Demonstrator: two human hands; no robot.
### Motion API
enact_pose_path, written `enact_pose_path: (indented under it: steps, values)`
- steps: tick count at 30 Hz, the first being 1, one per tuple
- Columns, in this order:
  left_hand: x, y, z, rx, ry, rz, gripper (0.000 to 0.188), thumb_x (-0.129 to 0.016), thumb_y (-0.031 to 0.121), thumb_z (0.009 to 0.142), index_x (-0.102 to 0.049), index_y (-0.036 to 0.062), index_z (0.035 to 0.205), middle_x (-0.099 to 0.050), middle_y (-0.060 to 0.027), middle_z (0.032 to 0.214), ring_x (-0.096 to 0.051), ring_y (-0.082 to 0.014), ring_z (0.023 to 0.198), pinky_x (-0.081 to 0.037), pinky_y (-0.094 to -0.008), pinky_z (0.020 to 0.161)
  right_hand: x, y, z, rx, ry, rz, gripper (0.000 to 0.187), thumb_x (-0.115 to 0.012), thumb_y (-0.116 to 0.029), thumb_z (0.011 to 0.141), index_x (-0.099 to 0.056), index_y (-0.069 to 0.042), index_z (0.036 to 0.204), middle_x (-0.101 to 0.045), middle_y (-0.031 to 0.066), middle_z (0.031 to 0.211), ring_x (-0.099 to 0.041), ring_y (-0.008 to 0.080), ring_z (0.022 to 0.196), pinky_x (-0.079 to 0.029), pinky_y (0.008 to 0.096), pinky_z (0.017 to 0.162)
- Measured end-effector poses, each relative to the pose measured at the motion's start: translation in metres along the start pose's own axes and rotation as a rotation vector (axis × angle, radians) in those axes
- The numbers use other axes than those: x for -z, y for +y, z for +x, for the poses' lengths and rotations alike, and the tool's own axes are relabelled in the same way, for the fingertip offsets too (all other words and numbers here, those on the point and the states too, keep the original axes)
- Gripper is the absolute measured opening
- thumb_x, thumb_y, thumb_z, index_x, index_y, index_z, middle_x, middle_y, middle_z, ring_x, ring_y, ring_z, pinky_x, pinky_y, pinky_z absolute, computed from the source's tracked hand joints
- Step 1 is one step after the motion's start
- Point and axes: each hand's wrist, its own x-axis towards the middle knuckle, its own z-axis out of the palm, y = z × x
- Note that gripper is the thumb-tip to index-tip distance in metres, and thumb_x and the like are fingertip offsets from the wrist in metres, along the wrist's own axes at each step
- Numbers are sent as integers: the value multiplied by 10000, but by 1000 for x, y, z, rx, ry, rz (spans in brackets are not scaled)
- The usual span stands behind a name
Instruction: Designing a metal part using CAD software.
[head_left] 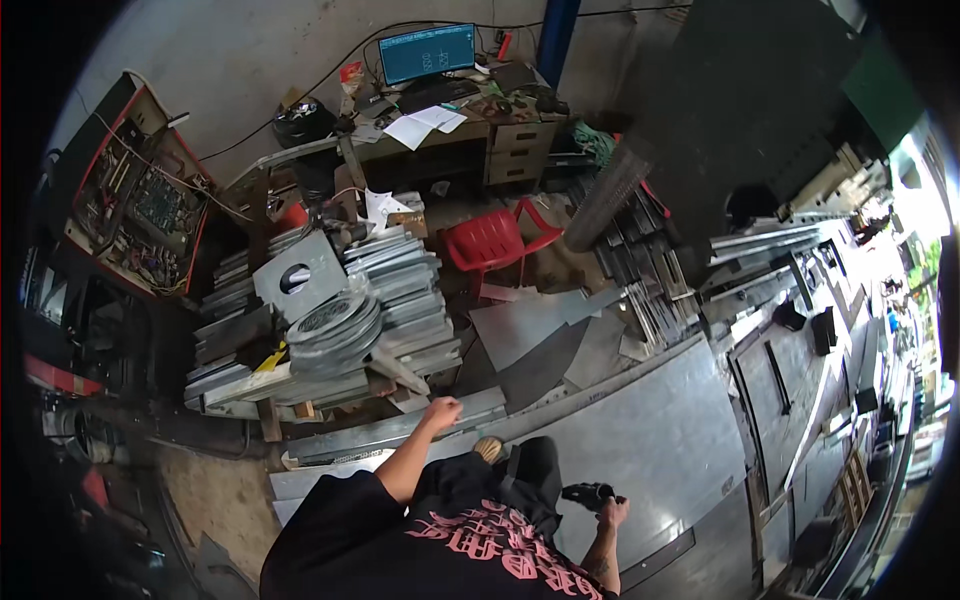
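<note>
My left hand [443,412] is held out ahead of my body, its fingers curled into a loose fist, and I see nothing in it. It is above a long grey metal strip [395,428], close to stacked metal pieces. Lower right, my right hand [614,512] is closed on a small black object [588,494] whose kind I cannot make out. Beneath that hand lies a wide, flat metal sheet [655,425]. One of my shoes [488,449] shows between the hands.
Stacked metal profiles [400,275] and round metal rings [335,325] stand left of centre. Beyond is a red plastic chair [490,240]. A desk [515,150] with a lit monitor [428,53] is at the back. An opened electrical cabinet [140,195] stands at left.
</note>
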Motion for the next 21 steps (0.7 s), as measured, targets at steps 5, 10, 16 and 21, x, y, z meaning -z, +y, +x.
enact_pose_path:
  steps: [5, 10, 16, 21]
  values:
    - [-69, 115, 102, 116, -86, 17, 319, -691, 384, 1059, -723, 114, 1226, -787, -57, 955, -721, -140, 736, -540, -339, 609, -31, -94, 124, -31, -81, 33, 294, -707, -130, 878, -601, 15, 1112, -690, 155, 852, -686, 262, 625, -537, 409, 483]
    - [-120, 175, 257, 294, -6, -176, 340, -669, 421, 1063, -721, 127, 1226, -794, -47, 985, -719, -154, 723, -539, -333, 608, -112, -248, 266, 399, -22, -89, 281, -689, -153, 867, -608, 20, 1073, -665, 188, 957, -675, 320, 863, -571, 458, 790]
    - [-155, 242, 397, 542, 178, -74, 393, -696, 457, 1041, -720, 144, 1276, -794, -43, 993, -723, -188, 751, -559, -420, 668, -235, -469, 395, 452, -313, 75, 254, -665, -46, 898, -575, -54, 1135, -663, 144, 986, -643, 204, 580, -530, 353, 497]
    - [-159, 316, 473, 393, 238, -134, 489, -687, 526, 1013, -740, 42, 1060, -784, -114, 894, -749, -247, 736, -577, -454, 624, -333, -648, 434, 461, -670, 91, 360, -705, -47, 957, -564, -78, 1286, -697, 132, 982, -721, 239, 588, -568, 331, 492]
